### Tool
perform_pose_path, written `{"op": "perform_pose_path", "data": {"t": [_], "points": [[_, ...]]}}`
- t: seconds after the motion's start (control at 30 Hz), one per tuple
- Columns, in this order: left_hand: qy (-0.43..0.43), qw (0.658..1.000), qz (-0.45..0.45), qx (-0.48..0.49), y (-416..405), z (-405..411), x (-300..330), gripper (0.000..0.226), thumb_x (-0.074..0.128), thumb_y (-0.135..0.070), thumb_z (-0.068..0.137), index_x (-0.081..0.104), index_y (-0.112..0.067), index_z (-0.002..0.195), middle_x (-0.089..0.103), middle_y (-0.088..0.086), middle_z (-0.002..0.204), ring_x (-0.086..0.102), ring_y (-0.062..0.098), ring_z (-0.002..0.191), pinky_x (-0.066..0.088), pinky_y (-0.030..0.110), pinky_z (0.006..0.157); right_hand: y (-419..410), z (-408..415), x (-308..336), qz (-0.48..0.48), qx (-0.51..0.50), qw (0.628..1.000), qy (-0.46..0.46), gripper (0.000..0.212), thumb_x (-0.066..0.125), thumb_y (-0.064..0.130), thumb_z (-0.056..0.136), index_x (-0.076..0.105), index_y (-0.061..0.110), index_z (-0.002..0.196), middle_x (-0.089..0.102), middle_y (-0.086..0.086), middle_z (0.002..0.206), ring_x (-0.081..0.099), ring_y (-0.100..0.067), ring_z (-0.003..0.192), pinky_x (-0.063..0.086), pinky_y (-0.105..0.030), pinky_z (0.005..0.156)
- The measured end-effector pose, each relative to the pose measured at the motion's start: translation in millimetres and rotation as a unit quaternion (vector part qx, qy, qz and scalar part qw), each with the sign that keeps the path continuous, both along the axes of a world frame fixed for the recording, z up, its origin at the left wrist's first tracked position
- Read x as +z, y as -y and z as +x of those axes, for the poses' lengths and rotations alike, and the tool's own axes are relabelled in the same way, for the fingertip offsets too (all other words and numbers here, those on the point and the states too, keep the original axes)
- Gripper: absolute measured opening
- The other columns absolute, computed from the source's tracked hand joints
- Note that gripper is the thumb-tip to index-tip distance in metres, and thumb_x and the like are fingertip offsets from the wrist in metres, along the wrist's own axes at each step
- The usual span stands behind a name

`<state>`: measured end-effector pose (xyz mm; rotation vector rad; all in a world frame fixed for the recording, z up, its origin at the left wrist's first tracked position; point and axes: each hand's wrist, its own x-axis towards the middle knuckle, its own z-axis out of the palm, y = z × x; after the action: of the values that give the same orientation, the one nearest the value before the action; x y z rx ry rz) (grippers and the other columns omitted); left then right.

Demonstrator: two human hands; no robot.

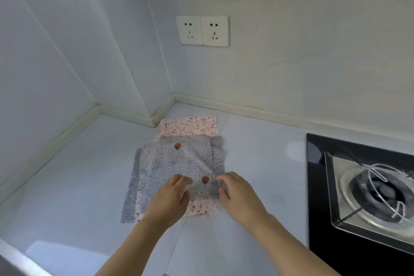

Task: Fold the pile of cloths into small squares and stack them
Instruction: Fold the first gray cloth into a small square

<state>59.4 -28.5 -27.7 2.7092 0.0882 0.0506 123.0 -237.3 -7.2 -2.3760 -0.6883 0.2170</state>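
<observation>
Cloths lie in a loose overlapping pile mid-worktop, none squared or stacked yet, so task looks barely begun. Left hand & right hand rest on the top grey cloth's near edge, fingers curled; can't tell if either grip pinches it.

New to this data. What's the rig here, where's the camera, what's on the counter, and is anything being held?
No robot: a person works bare-handed, filmed by one wide-angle camera on their head, looking forward and down. On the white countertop lies a pile of cloths: grey speckled ones on top, pink speckled ones beneath. The left hand and right hand reach onto the top grey cloth near its front edge; whether either grips it is unclear. To the right is a gas stove; two wall sockets are behind.
</observation>
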Motion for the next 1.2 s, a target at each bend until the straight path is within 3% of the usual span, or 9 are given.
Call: {"op": "perform_pose_path", "data": {"t": [0.07,0.13,0.23,0.37,0.57,0.7,0.87,1.07,1.2], "points": [[0.04,0.999,-0.016,-0.026,-9.9,8.5,-21.5,0.024,0.053,-0.026,0.092,0.06,-0.026,0.115,0.055,-0.013,0.109,0.06,0.008,0.085,0.046,0.023,0.067,-19.4,10.4,-29.9,0.005,-0.008,1.0,0.01,0.03,0.046,0.017,0.096,0.056,0.017,0.124,0.055,0.003,0.12,0.052,-0.014,0.112,0.039,-0.019,0.093],[0.085,0.994,-0.025,-0.058,-15.9,14.1,-40.3,0.018,0.055,-0.031,0.089,0.062,-0.026,0.106,0.055,-0.014,0.099,0.055,0.006,0.078,0.042,0.019,0.065,-30.1,16.9,-59.4,0.026,-0.017,0.999,0.029,0.027,0.05,0.012,0.091,0.06,0.015,0.117,0.056,0.002,0.113,0.053,-0.015,0.107,0.041,-0.02,0.091],[0.142,0.984,-0.007,-0.106,-21.3,17.5,-65.3,0.022,0.059,-0.04,0.086,0.063,-0.024,0.101,0.056,-0.009,0.099,0.055,0.012,0.087,0.045,0.025,0.076,-32.2,21.3,-92.9,0.086,-0.022,0.992,0.087,0.029,0.052,0.007,0.081,0.063,0.015,0.106,0.054,0.006,0.107,0.052,-0.012,0.101,0.041,-0.019,0.09],[0.18,0.977,0.007,-0.117,-23.5,17.8,-78.3,0.029,0.057,-0.049,0.086,0.064,-0.026,0.102,0.055,-0.01,0.099,0.054,0.013,0.089,0.046,0.03,0.078,-27.4,20.4,-105.2,0.121,-0.031,0.986,0.112,0.039,0.049,0.01,0.07,0.062,0.019,0.106,0.05,0.01,0.108,0.048,-0.007,0.103,0.038,-0.017,0.092],[0.223,0.966,0.004,-0.13,-23.2,17.3,-83.6,0.017,0.057,-0.03,0.091,0.069,-0.02,0.1,0.058,-0.007,0.095,0.054,0.013,0.088,0.049,0.035,0.08,-29.2,20.3,-105.3,0.097,-0.022,0.987,0.129,0.028,0.06,0.005,0.077,0.067,0.02,0.099,0.053,0.012,0.095,0.05,-0.01,0.094,0.04,-0.017,0.083],[0.227,0.968,-0.002,-0.106,-20.2,13.8,-83.9,0.012,0.055,-0.018,0.096,0.067,-0.017,0.097,0.06,-0.004,0.094,0.054,0.016,0.089,0.048,0.04,0.082,-28.4,17.8,-100.1,0.119,-0.036,0.985,0.122,0.018,0.06,0.005,0.084,0.068,0.02,0.086,0.055,0.016,0.086,0.053,-0.004,0.082,0.037,-0.004,0.07],[0.206,0.972,0.001,-0.116,-17.6,12.4,-78.9,0.001,0.062,-0.024,0.091,0.063,-0.025,0.091,0.056,-0.01,0.091,0.052,0.012,0.087,0.047,0.033,0.08,-31.3,17.5,-102.8,0.089,-0.022,0.99,0.109,0.026,0.062,0.009,0.079,0.067,0.018,0.103,0.052,0.008,0.102,0.05,-0.011,0.101,0.04,-0.02,0.088],[0.197,0.976,-0.046,-0.079,-17.1,14.1,-76.7,0.01,0.054,-0.018,0.096,0.06,-0.02,0.089,0.056,-0.009,0.083,0.05,0.006,0.077,0.037,0.024,0.068,-32.1,19.4,-101.4,0.098,-0.016,0.99,0.105,0.029,0.064,0.006,0.076,0.067,0.019,0.102,0.05,0.011,0.1,0.047,-0.006,0.094,0.036,-0.017,0.081],[0.2,0.975,0.0,-0.098,-15.6,19.9,-79.7,0.01,0.061,-0.035,0.09,0.057,-0.027,0.087,0.052,-0.014,0.084,0.048,0.008,0.078,0.038,0.025,0.068,-32.7,24.0,-104.3,0.111,-0.023,0.987,0.115,0.013,0.063,0.01,0.083,0.068,0.018,0.092,0.055,0.008,0.096,0.053,-0.01,0.091,0.043,-0.02,0.08]]}}
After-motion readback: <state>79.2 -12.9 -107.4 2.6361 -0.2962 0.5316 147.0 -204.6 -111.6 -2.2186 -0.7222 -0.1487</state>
